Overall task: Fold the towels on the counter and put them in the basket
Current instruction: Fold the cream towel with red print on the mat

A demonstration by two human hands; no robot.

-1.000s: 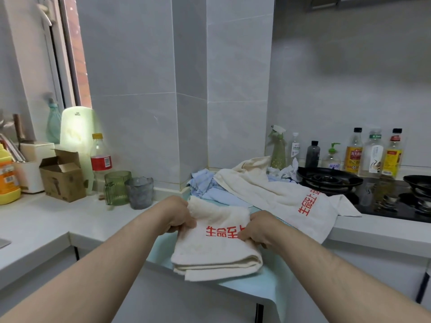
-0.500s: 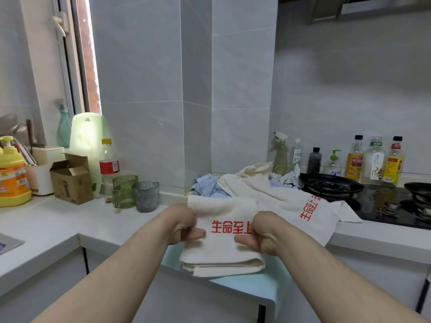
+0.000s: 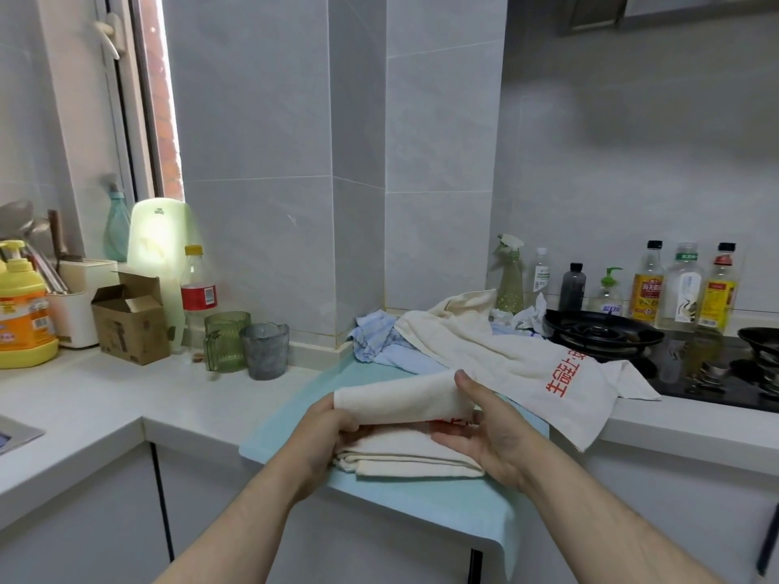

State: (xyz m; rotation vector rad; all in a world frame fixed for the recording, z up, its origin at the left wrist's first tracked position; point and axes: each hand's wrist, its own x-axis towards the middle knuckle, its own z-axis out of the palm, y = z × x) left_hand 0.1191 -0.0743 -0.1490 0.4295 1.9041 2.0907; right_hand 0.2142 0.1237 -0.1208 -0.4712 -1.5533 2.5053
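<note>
- The cream towel [image 3: 400, 400] lies part-folded on a pale blue cloth [image 3: 421, 503] at the edge of the desk [image 3: 84, 398].
- The left hand [image 3: 333, 432] has its grip curled round the left end of the raised flap.
- The right hand [image 3: 489, 432] pinches the flap's right end, thumb on top.
- A second cream towel [image 3: 527, 364] lies just behind.

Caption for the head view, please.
Left hand and right hand fold a cream towel on a blue cloth.

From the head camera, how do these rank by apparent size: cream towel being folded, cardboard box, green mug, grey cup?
1. cream towel (nearest)
2. cardboard box
3. green mug and grey cup, about alike
</note>
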